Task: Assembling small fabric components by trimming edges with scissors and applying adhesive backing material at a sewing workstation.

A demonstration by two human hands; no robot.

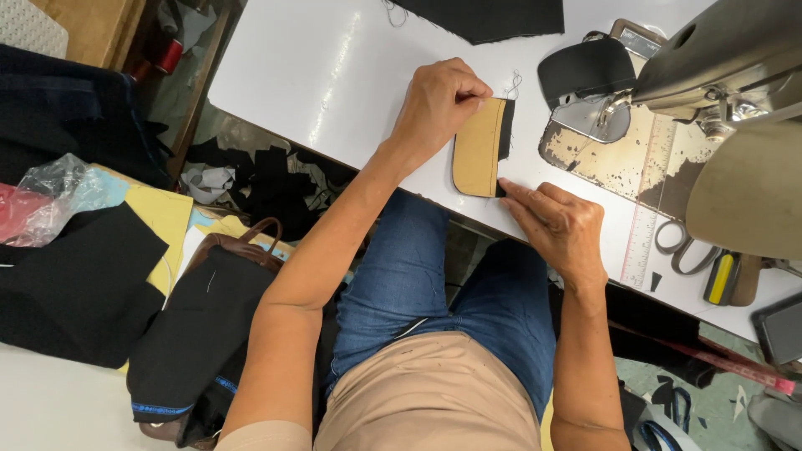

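A small tan pattern piece with a rounded end (476, 149) lies on the white table (334, 75), over a black fabric piece (506, 127) that shows along its right edge. My left hand (439, 102) pinches the top edge of the tan piece and fabric, where loose thread sticks out. My right hand (558, 224) presses its fingertips on the lower right corner of the fabric. Both hands sit just left of the sewing machine (710, 67).
The machine's worn metal plate (618, 154) with a ruler strip lies right of the hands. Scissors (678, 248) and a yellow-handled tool (720, 278) rest near the table's right edge. More black fabric (484, 17) is at the far side. A brown bag (234, 250) and cloth piles sit to the left.
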